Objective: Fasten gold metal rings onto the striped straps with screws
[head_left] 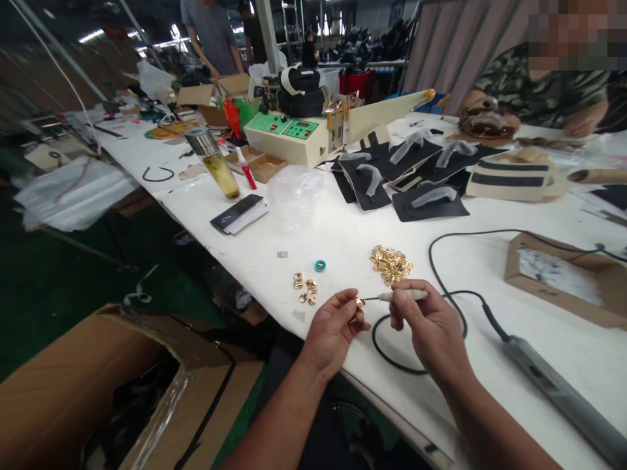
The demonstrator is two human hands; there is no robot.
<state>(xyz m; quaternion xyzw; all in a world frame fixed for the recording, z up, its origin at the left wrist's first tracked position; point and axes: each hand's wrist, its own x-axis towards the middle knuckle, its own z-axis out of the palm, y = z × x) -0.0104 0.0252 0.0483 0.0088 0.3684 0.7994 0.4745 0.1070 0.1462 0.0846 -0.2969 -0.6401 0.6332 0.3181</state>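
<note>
Pinched between the thumb and fingers of my left hand (333, 326) is a small gold metal fitting (360, 302), its exact kind too small to tell. My right hand (434, 323) grips a thin screwdriver (404, 296) by its pale handle, and the slim shaft's tip touches the fitting. Just beyond my hands lies a heap of gold fittings (390, 264). To the left is a smaller group of gold fittings (308, 287), with a small blue cap (320, 266) holding tiny gold pieces close by.
A grey electric screwdriver (553, 378) with a black cord (431, 261) lies at right. Behind it stands a cardboard tray (519, 274). Black panels (426, 202), a phone (236, 214), a bottle (218, 171) and a machine (304, 137) are farther back. Another person (543, 91) sits opposite.
</note>
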